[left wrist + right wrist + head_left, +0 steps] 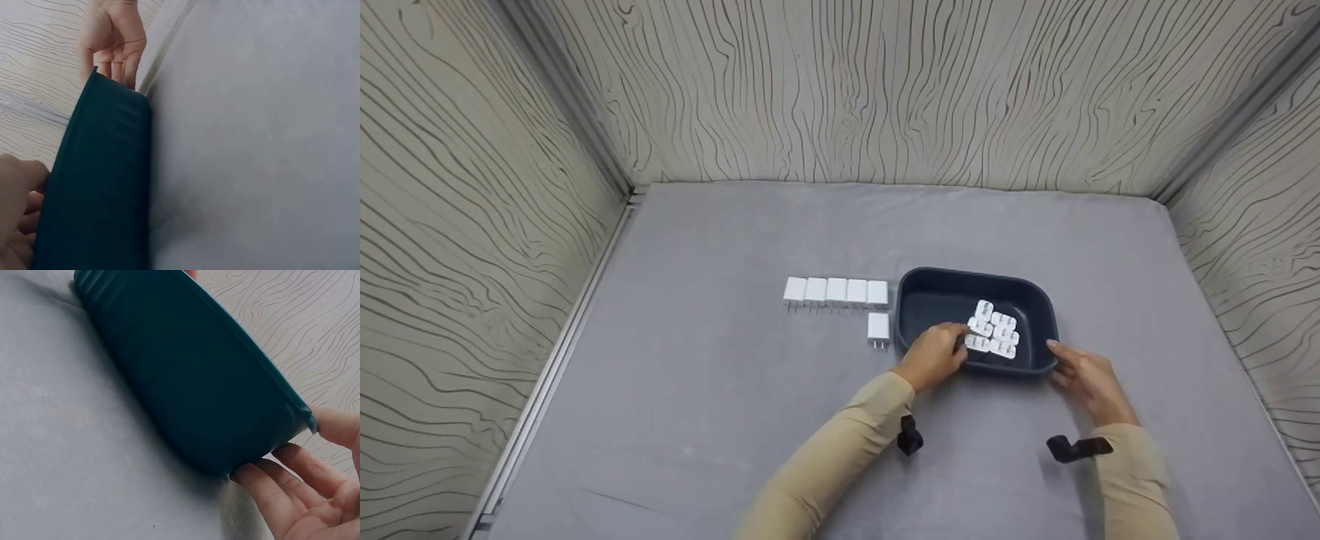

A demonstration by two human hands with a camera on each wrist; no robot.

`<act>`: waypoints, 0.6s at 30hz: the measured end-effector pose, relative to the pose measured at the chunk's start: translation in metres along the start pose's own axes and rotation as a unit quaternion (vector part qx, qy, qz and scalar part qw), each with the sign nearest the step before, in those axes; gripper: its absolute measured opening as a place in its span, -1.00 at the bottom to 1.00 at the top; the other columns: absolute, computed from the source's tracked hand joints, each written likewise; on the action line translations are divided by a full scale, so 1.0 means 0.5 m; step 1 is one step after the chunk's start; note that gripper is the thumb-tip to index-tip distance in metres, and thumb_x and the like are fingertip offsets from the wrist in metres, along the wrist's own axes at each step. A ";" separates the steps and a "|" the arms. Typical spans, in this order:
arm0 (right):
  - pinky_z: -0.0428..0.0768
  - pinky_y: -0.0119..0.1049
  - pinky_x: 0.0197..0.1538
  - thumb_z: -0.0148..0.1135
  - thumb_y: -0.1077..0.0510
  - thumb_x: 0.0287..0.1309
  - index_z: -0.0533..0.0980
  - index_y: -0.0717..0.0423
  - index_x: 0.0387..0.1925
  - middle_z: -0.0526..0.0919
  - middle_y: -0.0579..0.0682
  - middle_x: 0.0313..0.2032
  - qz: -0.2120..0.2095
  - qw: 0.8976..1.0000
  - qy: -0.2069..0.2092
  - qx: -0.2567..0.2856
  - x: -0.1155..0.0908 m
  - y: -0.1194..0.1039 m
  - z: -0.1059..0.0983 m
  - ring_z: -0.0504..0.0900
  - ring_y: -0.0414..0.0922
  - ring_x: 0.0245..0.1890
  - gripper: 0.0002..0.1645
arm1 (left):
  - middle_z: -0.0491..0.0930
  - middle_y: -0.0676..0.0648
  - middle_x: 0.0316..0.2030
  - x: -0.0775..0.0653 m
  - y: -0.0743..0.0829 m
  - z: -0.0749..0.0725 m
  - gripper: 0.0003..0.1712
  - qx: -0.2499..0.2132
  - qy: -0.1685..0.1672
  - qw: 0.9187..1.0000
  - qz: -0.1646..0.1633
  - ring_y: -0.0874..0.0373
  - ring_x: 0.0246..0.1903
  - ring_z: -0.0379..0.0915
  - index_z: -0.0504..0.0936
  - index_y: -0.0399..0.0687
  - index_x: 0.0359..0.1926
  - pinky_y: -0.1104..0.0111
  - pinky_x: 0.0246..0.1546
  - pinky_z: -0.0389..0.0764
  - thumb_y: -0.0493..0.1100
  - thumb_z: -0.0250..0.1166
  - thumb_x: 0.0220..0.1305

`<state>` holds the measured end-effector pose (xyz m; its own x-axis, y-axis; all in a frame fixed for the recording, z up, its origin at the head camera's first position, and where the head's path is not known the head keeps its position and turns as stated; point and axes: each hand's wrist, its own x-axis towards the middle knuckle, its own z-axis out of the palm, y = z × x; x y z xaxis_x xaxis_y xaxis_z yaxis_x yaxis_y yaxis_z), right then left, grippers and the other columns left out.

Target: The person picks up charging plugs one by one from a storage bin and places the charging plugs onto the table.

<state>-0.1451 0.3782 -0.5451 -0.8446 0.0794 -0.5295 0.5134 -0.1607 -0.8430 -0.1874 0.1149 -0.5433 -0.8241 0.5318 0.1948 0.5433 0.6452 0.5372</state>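
Observation:
A dark blue plastic basin stands on the cloth, with several white plug chargers lying in its right part. My left hand reaches over the near rim, its fingertips at the chargers inside. In the left wrist view the basin wall covers part of that hand's fingers, so whether they pinch a charger is hidden. At the near right corner my right hand holds the basin. The right wrist view shows its thumb at the rim and its fingers against the outer wall.
Left of the basin, several white chargers stand side by side in a row, prongs toward me. Just below the row's right end lies a single charger. Grey cloth covers the table, and wood-patterned panels enclose it.

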 end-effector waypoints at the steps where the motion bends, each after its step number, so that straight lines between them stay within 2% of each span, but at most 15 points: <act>1: 0.62 -0.58 -0.13 0.24 0.06 0.23 0.61 -0.17 -0.41 0.70 -0.37 -0.40 0.000 1.000 0.000 -0.003 0.000 0.000 0.000 0.65 -0.48 -0.27 -0.90 | 0.71 -0.08 -0.08 0.002 0.002 -0.002 -0.67 -0.002 -0.009 1.000 -0.005 0.19 -0.06 0.65 0.63 -0.18 0.02 0.50 -0.08 0.64 -0.26 0.19 0.24; 5: 0.62 -0.59 -0.14 0.22 0.06 0.24 0.60 -0.18 -0.40 0.69 -0.37 -0.40 0.003 1.000 0.002 -0.012 0.001 -0.001 0.000 0.65 -0.48 -0.27 -0.90 | 0.70 -0.06 -0.08 0.013 0.008 -0.007 -0.67 -0.003 -0.050 0.998 -0.024 0.20 -0.09 0.63 0.63 -0.13 0.03 0.49 -0.09 0.63 -0.23 0.20 0.23; 9: 0.63 -0.58 -0.13 0.24 0.06 0.23 0.61 -0.18 -0.42 0.70 -0.34 -0.40 0.004 1.000 0.002 -0.012 0.002 0.001 0.001 0.66 -0.46 -0.28 -0.89 | 0.70 -0.05 -0.10 0.023 0.010 -0.006 -0.67 0.003 -0.068 0.997 -0.025 0.21 -0.13 0.62 0.64 -0.11 0.02 0.50 -0.11 0.61 -0.21 0.22 0.23; 18: 0.63 -0.57 -0.10 0.25 0.02 0.22 0.60 -0.16 -0.39 0.70 -0.34 -0.39 0.010 1.000 0.008 -0.027 0.000 -0.002 0.000 0.67 -0.44 -0.28 -0.92 | 0.69 -0.02 -0.13 0.030 0.003 0.004 -0.70 -0.026 -0.074 0.996 -0.048 0.22 -0.13 0.61 0.65 -0.09 -0.05 0.54 -0.10 0.59 -0.10 0.33 0.21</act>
<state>-0.1456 0.3785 -0.5441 -0.8318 0.0930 -0.5472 0.5378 -0.1087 -0.8361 -0.1986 0.1251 -0.5412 -0.8375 0.5461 0.0201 0.4511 0.6701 0.5895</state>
